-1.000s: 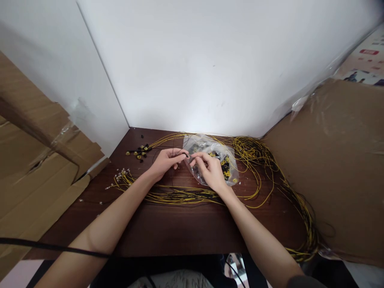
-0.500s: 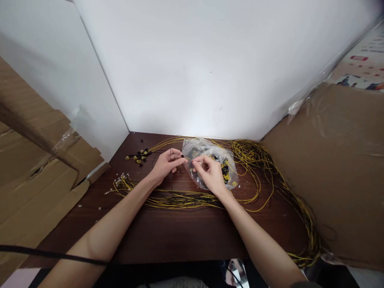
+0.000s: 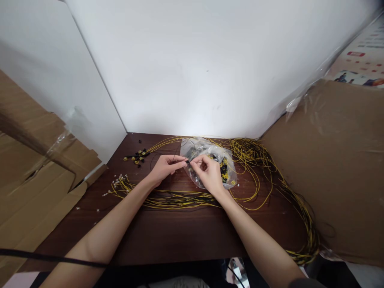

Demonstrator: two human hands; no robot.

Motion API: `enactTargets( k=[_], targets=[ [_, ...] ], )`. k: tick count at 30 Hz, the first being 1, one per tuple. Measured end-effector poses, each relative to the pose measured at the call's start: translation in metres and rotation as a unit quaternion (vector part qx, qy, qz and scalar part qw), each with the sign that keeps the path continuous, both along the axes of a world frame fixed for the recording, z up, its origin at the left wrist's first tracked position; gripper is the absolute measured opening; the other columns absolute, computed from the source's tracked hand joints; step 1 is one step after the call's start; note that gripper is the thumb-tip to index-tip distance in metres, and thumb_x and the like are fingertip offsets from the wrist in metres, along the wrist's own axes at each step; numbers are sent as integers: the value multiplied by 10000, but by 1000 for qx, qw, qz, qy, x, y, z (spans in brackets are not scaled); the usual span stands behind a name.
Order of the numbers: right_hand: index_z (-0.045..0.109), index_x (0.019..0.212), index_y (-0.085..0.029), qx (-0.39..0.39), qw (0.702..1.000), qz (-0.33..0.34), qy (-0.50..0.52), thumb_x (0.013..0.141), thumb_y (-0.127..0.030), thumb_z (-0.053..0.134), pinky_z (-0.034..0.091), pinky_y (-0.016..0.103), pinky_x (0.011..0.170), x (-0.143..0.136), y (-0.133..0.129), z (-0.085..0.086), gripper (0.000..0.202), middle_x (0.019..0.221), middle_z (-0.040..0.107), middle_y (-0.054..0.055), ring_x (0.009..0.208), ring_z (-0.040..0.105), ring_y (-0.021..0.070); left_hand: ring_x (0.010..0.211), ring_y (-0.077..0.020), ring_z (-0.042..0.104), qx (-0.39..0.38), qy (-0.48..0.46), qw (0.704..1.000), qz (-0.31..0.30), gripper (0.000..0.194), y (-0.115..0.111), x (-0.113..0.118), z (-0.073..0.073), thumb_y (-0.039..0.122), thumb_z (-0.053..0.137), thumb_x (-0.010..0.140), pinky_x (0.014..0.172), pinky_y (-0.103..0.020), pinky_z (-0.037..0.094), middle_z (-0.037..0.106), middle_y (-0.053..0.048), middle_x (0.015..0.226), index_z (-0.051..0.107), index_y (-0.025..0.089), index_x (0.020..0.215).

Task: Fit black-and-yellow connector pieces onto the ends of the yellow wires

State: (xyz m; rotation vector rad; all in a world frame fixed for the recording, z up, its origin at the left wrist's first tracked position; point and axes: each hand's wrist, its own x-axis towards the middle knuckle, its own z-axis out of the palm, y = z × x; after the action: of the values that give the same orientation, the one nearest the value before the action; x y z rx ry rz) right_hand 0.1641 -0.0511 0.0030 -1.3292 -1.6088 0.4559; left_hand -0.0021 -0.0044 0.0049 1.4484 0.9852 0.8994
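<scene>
My left hand [image 3: 165, 168] is closed in a pinch on a small black plastic part [image 3: 187, 161] at its fingertips. Close beside it, my right hand [image 3: 210, 173] pinches a thin black wire [image 3: 196, 161], its fingertips almost touching the part. Whether the wire passes into the part is too small to tell. Beneath both hands lies a clear plastic bag [image 3: 192, 176] holding many small black and yellow pieces [image 3: 224, 170]. A loose black wire loops around behind my left hand.
Yellow and black wires [image 3: 180, 200] run across the brown table [image 3: 180, 236], with white connectors [image 3: 121, 180] at their left ends. Black and yellow parts [image 3: 138, 157] sit at the back left. A tangled wire heap [image 3: 249, 150] lies back right. Cardboard [image 3: 330, 168] and white panels surround the table.
My left fingers have straightened and moved slightly right, bringing the black part close to my right fingertips. The view has shifted a little.
</scene>
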Motion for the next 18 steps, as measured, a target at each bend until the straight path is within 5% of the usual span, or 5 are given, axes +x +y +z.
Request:
enactTargets(
  k=[18],
  targets=[
    [537, 651, -191, 64, 998, 10, 1, 794, -202, 535, 464, 272, 656, -3, -1, -1, 144, 769, 646, 31, 687, 585, 144, 462, -70, 423, 23, 36, 999, -1, 305, 1, 0, -5, 344, 718, 646, 439, -205, 286, 695, -33, 701, 728, 151, 882]
  ],
)
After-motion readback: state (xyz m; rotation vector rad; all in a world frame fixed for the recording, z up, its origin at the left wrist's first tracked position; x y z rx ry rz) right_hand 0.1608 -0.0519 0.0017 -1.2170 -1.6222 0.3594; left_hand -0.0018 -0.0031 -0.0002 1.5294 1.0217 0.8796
